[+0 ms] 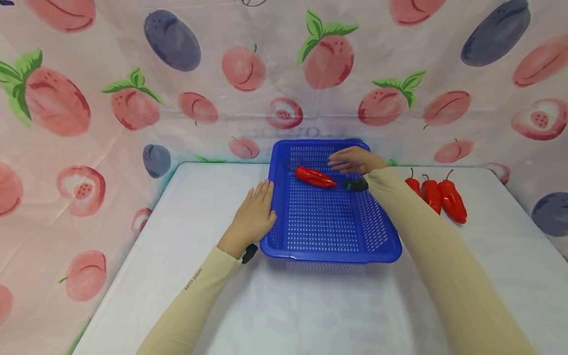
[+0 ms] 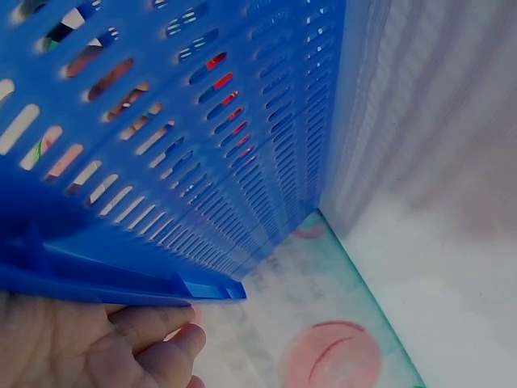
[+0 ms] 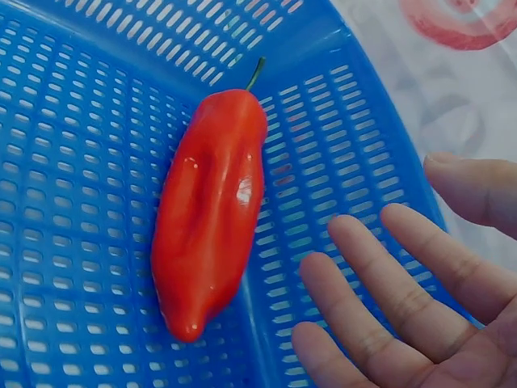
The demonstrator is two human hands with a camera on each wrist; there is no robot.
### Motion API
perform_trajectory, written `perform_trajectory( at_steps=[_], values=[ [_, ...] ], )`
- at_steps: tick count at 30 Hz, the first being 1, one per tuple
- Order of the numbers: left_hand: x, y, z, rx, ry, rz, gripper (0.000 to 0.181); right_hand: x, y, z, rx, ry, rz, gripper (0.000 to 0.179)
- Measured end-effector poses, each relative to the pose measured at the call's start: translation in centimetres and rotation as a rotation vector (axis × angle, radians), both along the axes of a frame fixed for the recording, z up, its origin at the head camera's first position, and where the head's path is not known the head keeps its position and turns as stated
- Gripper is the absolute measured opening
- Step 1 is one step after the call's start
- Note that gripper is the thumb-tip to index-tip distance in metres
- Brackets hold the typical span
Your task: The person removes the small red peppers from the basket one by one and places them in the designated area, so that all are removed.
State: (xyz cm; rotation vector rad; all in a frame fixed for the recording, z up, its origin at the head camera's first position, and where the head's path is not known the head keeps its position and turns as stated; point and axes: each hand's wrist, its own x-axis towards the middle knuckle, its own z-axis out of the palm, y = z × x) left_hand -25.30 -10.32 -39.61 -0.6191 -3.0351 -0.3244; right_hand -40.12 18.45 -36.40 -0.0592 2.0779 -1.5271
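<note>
A blue perforated plastic basket (image 1: 330, 257) stands on the white table. One red pepper (image 1: 315, 177) with a thin green stem lies inside, near the back left; the right wrist view shows this pepper (image 3: 212, 210) whole. My left hand (image 1: 252, 217) rests with extended fingers against the basket's left rim, and in the left wrist view its fingers (image 2: 153, 335) lie under that rim. Over the back right of the basket hovers my right hand (image 1: 355, 160), fingers spread and apart from the pepper, holding nothing.
Right of the basket, several red peppers (image 1: 451, 201) lie on the table (image 1: 501, 256), partly covered by my right sleeve (image 1: 426, 246). A fruit-patterned cloth (image 1: 275, 59) hangs behind and along the sides of the table.
</note>
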Motion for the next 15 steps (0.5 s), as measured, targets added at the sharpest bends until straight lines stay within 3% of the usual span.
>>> perform_trajectory(
  at_steps=[9,15],
  values=[
    [-0.1,0.0,-0.1,0.018,0.000,-0.006,0.067,-1.1,-0.9,-1.8,-0.040,-0.039,-0.040,0.055],
    [-0.1,-0.1,-0.2,0.014,0.000,-0.003,0.067,-1.3,-1.3,-2.1,-0.028,-0.041,-0.071,0.053]
  ],
)
